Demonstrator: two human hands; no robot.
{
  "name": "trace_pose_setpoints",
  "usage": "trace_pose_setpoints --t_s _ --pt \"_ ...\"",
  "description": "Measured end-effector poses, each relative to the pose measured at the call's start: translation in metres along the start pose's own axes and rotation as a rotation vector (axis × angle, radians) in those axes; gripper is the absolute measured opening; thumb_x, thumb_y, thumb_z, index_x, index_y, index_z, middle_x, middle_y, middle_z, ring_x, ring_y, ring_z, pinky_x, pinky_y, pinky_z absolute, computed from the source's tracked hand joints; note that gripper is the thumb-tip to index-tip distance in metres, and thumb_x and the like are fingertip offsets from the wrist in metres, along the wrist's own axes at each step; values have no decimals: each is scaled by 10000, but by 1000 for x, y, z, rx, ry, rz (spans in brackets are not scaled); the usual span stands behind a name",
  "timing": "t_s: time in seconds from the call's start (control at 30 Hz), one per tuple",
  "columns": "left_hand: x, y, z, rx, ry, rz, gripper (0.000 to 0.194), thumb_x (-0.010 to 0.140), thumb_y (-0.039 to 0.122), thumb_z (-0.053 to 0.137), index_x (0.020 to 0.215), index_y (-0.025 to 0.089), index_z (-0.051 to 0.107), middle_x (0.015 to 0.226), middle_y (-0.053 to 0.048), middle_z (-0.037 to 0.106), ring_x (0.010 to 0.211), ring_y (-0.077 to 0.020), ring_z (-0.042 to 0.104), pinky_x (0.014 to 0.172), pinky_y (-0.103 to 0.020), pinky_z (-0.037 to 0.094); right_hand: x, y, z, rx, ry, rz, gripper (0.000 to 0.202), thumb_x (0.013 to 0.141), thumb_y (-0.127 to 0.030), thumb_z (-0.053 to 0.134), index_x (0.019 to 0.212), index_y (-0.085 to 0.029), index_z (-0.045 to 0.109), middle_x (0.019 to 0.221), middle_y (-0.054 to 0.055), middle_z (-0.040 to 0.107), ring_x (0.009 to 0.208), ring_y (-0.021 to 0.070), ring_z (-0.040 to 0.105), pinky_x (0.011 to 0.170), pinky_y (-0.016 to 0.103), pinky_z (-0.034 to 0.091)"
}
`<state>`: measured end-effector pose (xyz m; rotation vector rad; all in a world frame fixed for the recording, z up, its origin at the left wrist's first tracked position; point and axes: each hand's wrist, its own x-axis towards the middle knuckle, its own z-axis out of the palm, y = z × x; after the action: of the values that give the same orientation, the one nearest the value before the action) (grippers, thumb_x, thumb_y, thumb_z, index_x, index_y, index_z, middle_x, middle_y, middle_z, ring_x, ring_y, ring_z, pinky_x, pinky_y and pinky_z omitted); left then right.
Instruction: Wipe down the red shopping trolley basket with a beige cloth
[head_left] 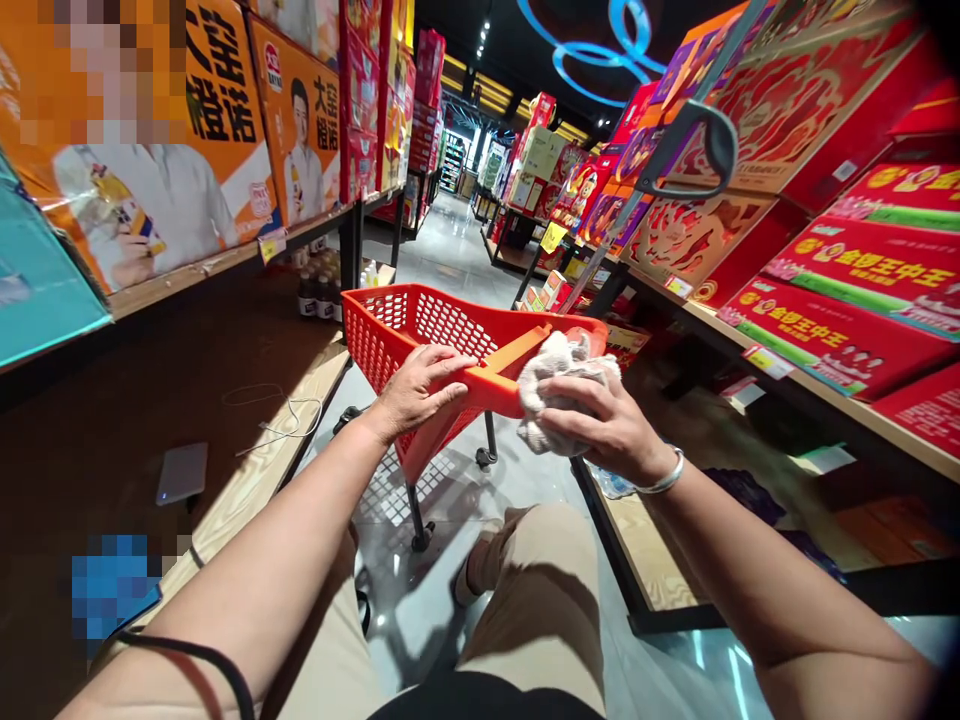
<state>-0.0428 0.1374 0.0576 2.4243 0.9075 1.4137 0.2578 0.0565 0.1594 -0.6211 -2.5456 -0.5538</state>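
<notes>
A red plastic shopping cart [375, 345] with perforated sides stands between two shelves, its orange-red handle [496, 390] turned towards me. My left hand [426, 390] rests on the left part of the handle, its fingers laid close together over the edge. A crumpled whitish cloth [544, 385] is in my right hand [600, 415], pressed against the right end of the handle. The fingers of that hand curl over the cloth, and part of the cart's right rim is hidden behind it.
Orange boxes [304, 130] line the left shelf; red boxes [832, 330] fill the right one. A grey frame handle [697, 150] juts up at the right. A white device [182, 473] with a cable lies low at the left. Tiled aisle floor [450, 240] runs ahead.
</notes>
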Motion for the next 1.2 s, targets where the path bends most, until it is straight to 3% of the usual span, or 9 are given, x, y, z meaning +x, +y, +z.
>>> trace_pose_setpoints --t_s 0.1,0.2,0.33,0.47,0.53,0.63,0.9,1.03,1.2 --pt "0 4 1 -4 24 -8 379 954 439 565 1275 266 669 1225 -69 602 1182 -231 530 1115 -442 408 -24 9 10 54 218 71 316 868 -176 704 1157 -302 672 1273 80 637 1150 252 631 947 473 531" --pt "2 10 4 -8 55 -39 381 947 462 549 1244 256 669 1212 -71 609 1171 -238 543 1104 -444 416 -25 -8 28 52 359 133 312 843 -157 734 1122 -281 668 1265 85 622 1120 247 644 949 476 537" --pt "4 27 8 38 110 -75 404 934 511 518 1176 216 651 1184 -92 633 1173 -261 551 1122 -481 385 -7 -43 49 -58 443 85 275 821 -116 749 1039 -277 700 1242 60 650 1074 218 653 1047 486 483" --pt "4 49 6 42 83 -19 433 950 538 448 1213 245 629 1244 -86 648 1294 -289 497 1219 -556 198 6 -55 58 -143 464 4 275 788 -162 802 981 -342 725 1149 -1 699 1137 241 602 1058 456 494" --pt "4 56 0 32 37 3 455 943 578 447 1183 248 647 1228 -85 652 1256 -288 528 1225 -567 152 4 -49 60 -157 458 -52 270 760 -197 838 952 -358 738 1093 -18 709 1180 260 569 1045 436 510" --pt "6 58 -13 12 -17 27 550 910 693 446 1087 218 660 1146 -95 661 1127 -270 582 1153 -529 289 -10 -26 60 -122 445 -104 241 747 -216 853 917 -346 740 1066 -11 699 1190 251 567 1028 399 530" --pt "12 42 -33 -3 -14 33 738 763 892 460 961 203 636 1011 -90 673 974 -250 603 975 -455 438 -57 48 44 -67 391 181 265 842 -153 714 1069 -287 681 1253 69 624 1152 252 632 976 457 538" --pt "15 47 -40 14 7 56 617 806 794 536 923 197 632 1022 -97 691 997 -252 623 984 -460 456 -51 49 33 86 432 305 239 841 -189 715 1061 -271 670 1251 82 616 1191 271 615 1018 499 511" --pt "17 76 -39 179 101 193 268 893 425 590 1008 204 689 1027 -65 745 1015 -227 673 1090 -469 409 -19 4 26 174 325 313 423 845 -160 679 1243 -294 628 1331 93 603 1264 295 581 1076 539 467"
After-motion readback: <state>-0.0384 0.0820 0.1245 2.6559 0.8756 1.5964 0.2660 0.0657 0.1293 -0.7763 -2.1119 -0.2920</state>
